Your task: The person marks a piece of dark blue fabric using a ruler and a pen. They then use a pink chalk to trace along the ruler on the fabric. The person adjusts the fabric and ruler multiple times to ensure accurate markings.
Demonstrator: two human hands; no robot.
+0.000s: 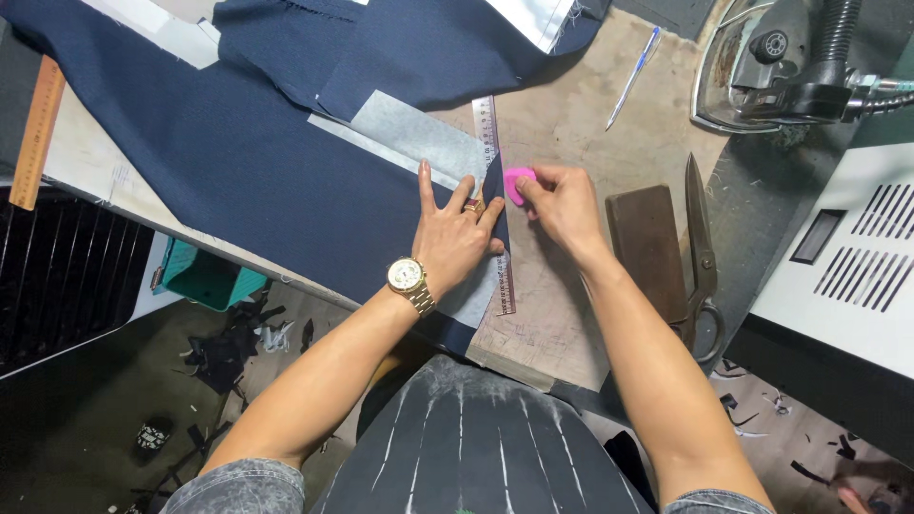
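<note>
Centrally in the frame, the left hand (455, 238) lies flat with fingers spread, pinning the clear plastic ruler (495, 205) on dark navy fabric (238, 162). The right hand (562, 205) pinches pink tailor's chalk (517, 183), touching the ruler's right edge; the ruler's long axis runs top to bottom.

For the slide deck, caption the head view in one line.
Left hand pins a metal ruler on navy fabric while right hand holds pink chalk beside it.

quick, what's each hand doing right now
Left hand: open, fingers spread, pressing flat on the navy fabric beside the metal ruler.
Right hand: closed, pinching a pink tailor's chalk at the ruler's edge.
</note>
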